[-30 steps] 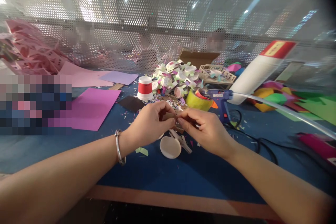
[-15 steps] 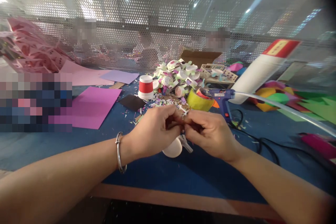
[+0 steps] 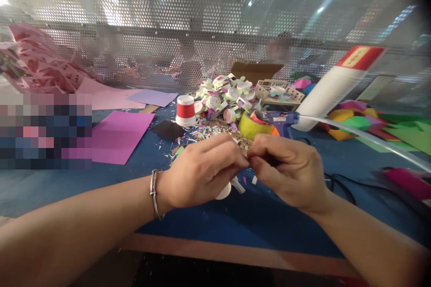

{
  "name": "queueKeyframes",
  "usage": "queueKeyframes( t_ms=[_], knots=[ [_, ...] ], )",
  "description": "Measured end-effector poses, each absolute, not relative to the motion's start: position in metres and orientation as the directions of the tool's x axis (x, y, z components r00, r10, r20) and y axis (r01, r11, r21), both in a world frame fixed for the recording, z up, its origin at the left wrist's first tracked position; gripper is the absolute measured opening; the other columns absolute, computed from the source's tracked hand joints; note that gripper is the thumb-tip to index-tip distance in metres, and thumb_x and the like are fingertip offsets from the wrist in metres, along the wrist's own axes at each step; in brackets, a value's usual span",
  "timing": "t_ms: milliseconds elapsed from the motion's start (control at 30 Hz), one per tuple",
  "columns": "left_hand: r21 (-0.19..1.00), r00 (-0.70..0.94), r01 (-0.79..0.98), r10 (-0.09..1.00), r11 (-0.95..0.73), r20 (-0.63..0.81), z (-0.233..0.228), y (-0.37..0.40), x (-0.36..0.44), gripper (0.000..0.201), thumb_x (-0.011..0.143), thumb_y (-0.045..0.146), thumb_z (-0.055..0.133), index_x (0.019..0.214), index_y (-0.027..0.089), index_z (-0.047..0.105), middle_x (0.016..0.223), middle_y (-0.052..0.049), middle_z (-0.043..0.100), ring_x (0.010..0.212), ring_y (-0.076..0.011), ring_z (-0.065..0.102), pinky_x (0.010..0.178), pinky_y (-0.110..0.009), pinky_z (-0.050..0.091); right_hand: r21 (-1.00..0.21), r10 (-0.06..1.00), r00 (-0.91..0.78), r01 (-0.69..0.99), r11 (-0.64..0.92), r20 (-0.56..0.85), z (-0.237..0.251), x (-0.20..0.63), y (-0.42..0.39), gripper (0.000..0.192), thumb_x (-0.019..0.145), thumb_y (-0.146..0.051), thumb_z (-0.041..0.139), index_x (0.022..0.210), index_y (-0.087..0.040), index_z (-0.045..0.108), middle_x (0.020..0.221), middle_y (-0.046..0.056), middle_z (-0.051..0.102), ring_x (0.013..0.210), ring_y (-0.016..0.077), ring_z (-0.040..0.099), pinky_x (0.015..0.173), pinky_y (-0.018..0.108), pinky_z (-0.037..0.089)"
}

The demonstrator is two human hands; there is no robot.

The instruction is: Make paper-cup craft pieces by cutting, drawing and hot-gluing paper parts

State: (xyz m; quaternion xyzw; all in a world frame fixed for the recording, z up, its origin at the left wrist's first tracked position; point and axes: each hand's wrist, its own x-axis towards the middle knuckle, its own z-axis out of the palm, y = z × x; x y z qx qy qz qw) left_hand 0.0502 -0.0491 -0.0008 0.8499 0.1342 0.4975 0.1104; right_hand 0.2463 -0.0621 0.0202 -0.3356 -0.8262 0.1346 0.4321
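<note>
My left hand (image 3: 202, 171) and my right hand (image 3: 286, 170) meet fingertip to fingertip above the blue table (image 3: 235, 219), pinching something very small between them; it is hidden by the fingers. A silver bangle (image 3: 154, 193) circles my left wrist. Just under the hands lies a white round disc (image 3: 225, 192) with a pale strip beside it, mostly covered by my left hand.
Behind the hands: a red-and-white paper cup (image 3: 185, 110), a heap of small paper pieces (image 3: 225, 96), a yellow tape roll (image 3: 255, 126), a blue glue gun (image 3: 281, 121) with black cable (image 3: 340, 184). Pink paper sheets (image 3: 117, 136) lie left, a big white bottle (image 3: 336, 87) and coloured shapes right, mesh wall behind.
Both hands have drawn closer to me and slightly right, staying pinched together; they now cover more of the white disc.
</note>
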Motion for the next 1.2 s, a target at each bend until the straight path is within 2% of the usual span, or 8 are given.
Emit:
queueKeyframes(
  t_ms=[133, 233, 300, 400, 533, 700, 833, 1200],
  knots=[
    [0.570, 0.324, 0.048, 0.553, -0.820, 0.768, 0.001, -0.050, 0.056, 0.009, 0.091, 0.012, 0.066, 0.090, 0.019, 0.059, 0.086, -0.004, 0.068, 0.081, -0.0150, 0.066, 0.074, -0.031, 0.058, -0.538, 0.721, -0.305, 0.502, 0.677, 0.622, 0.014, 0.254, -0.051, 0.018, 0.081, -0.015, 0.057, 0.064, -0.019, 0.057, 0.057, -0.003, 0.051, 0.050, 0.0094, 0.043, 0.047, 0.024, 0.034],
    [0.836, 0.305, -0.134, 0.780, -0.532, 0.546, 0.001, -0.044, 0.056, 0.010, 0.092, 0.015, 0.064, 0.089, 0.019, 0.055, 0.086, -0.004, 0.067, 0.079, -0.0149, 0.070, 0.073, -0.032, 0.060, -0.582, 0.777, -0.169, 0.571, 0.578, 0.606, 0.006, 0.267, -0.033, 0.022, 0.082, -0.018, 0.058, 0.060, -0.020, 0.055, 0.053, -0.004, 0.047, 0.048, 0.0093, 0.040, 0.047, 0.025, 0.031],
    [0.912, 0.326, -0.223, 0.856, -0.344, 0.402, -0.001, -0.036, 0.053, 0.012, 0.091, 0.013, 0.064, 0.088, 0.017, 0.053, 0.081, -0.001, 0.066, 0.077, -0.0130, 0.070, 0.075, -0.030, 0.060, -0.620, 0.806, -0.089, 0.592, 0.515, 0.585, 0.001, 0.274, -0.021, 0.024, 0.084, -0.018, 0.056, 0.060, -0.020, 0.054, 0.051, -0.005, 0.042, 0.050, 0.0103, 0.038, 0.049, 0.025, 0.031],
    [0.938, 0.317, -0.324, 0.920, -0.122, 0.229, -0.003, -0.026, 0.050, 0.016, 0.087, 0.010, 0.068, 0.085, 0.016, 0.053, 0.077, 0.001, 0.064, 0.076, -0.0109, 0.069, 0.077, -0.026, 0.056, -0.614, 0.865, -0.106, 0.662, 0.429, 0.490, -0.004, 0.278, -0.010, 0.030, 0.088, -0.027, 0.059, 0.059, -0.019, 0.055, 0.052, -0.004, 0.043, 0.051, 0.0109, 0.039, 0.051, 0.026, 0.031],
    [0.942, 0.340, -0.335, 0.936, 0.027, 0.094, -0.001, -0.026, 0.050, 0.018, 0.086, 0.012, 0.070, 0.083, 0.015, 0.052, 0.077, 0.001, 0.065, 0.075, -0.0103, 0.067, 0.077, -0.025, 0.054, -0.641, 0.911, -0.165, 0.663, 0.386, 0.377, -0.004, 0.269, -0.015, 0.027, 0.090, -0.039, 0.062, 0.073, -0.018, 0.064, 0.058, -0.003, 0.052, 0.052, 0.0114, 0.043, 0.051, 0.026, 0.031],
    [0.949, 0.364, -0.311, 0.928, 0.045, 0.075, -0.001, -0.030, 0.054, 0.019, 0.087, 0.012, 0.069, 0.085, 0.015, 0.051, 0.076, 0.001, 0.063, 0.072, -0.0108, 0.065, 0.074, -0.026, 0.054, -0.734, 0.889, -0.297, 0.504, 0.455, 0.348, 0.000, 0.257, -0.034, 0.023, 0.094, -0.040, 0.060, 0.091, -0.019, 0.069, 0.066, -0.001, 0.057, 0.055, 0.0116, 0.046, 0.048, 0.026, 0.034],
    [0.961, 0.401, -0.276, 0.911, 0.027, 0.090, -0.005, -0.028, 0.056, 0.021, 0.085, 0.012, 0.070, 0.085, 0.015, 0.050, 0.078, 0.002, 0.063, 0.073, -0.0105, 0.064, 0.077, -0.028, 0.054, -0.713, 0.847, -0.399, 0.473, 0.517, 0.350, 0.000, 0.255, -0.041, 0.020, 0.096, -0.033, 0.058, 0.088, -0.018, 0.068, 0.075, 0.003, 0.064, 0.063, 0.0132, 0.052, 0.054, 0.026, 0.038],
    [0.962, 0.490, -0.272, 0.856, -0.033, 0.167, -0.003, -0.034, 0.058, 0.019, 0.085, 0.013, 0.070, 0.088, 0.015, 0.051, 0.080, 0.002, 0.063, 0.076, -0.0105, 0.066, 0.074, -0.026, 0.054, -0.688, 0.814, -0.459, 0.462, 0.560, 0.355, 0.007, 0.253, -0.045, 0.018, 0.092, -0.023, 0.056, 0.076, -0.016, 0.061, 0.064, -0.002, 0.055, 0.055, 0.0096, 0.045, 0.048, 0.024, 0.035]
  ],
)
